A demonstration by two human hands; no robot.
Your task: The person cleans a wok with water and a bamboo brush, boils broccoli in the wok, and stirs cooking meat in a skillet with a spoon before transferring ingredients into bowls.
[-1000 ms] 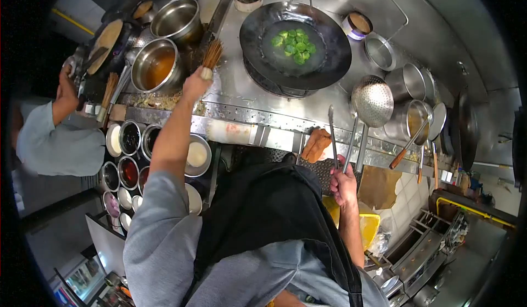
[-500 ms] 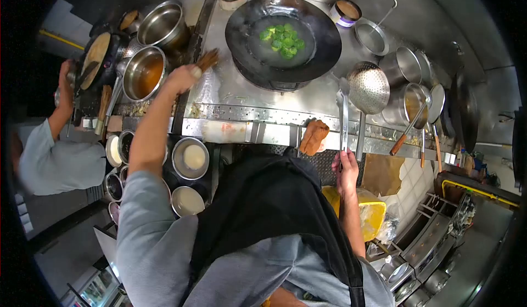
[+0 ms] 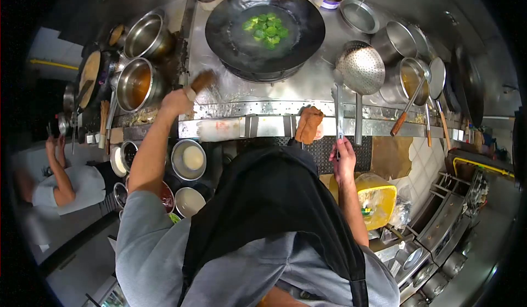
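My left hand (image 3: 177, 103) is closed around a bamboo wok brush (image 3: 203, 82), its bristles blurred over the metal stovetop left of the wok. In my right hand (image 3: 344, 159) is the lower handle of a long-handled metal utensil (image 3: 340, 109); its far end points away from me, its kind unclear. Beside it lies a perforated strainer (image 3: 360, 66), bowl on the stovetop. The black wok (image 3: 225, 32) sits on its burner, with bright green vegetables (image 3: 267, 30) in steaming liquid. A folded brown cloth (image 3: 310, 125) rests at the counter's front edge.
On the left stand a pot of brown liquid (image 3: 135, 85) and another steel pot (image 3: 145, 35). More steel pots (image 3: 394, 41) and wooden-handled ladles crowd the right. A yellow bin (image 3: 379, 200) stands below. Another person (image 3: 68, 183) works at far left.
My left hand and the brush have moved nearer to me along the stovetop. The view has shifted slightly. The person at far left has brought their hands lower.
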